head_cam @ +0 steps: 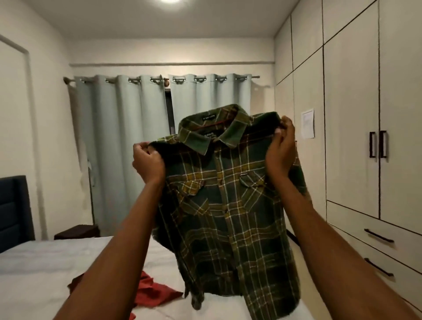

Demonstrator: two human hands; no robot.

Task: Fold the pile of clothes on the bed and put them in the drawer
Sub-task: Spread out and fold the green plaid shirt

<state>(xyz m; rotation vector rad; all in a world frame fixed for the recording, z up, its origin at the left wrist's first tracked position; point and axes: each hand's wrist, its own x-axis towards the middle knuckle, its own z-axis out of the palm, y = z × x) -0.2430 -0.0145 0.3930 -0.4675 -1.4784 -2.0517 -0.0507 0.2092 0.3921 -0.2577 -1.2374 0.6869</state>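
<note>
Walls: plain off-white; the left wall (34, 75) has a raised frame moulding.
Ceiling: white, with a lit lamp (169, 1) at the top edge, cut off by the frame.
Window: on the far wall, covered by pale grey-blue curtains (127, 141) hung by metal rings on a rod (157, 79); a dark gap shows between the two panels.
Wardrobe: a cream built-in wardrobe (351, 114) fills the right wall, with dark door handles (378, 144) and a sheet of paper (307, 123) stuck on one door.
Headboard: dark blue headboard (16, 207), far left.
Side table: dark brown side table (77, 231) below the curtains.
</note>
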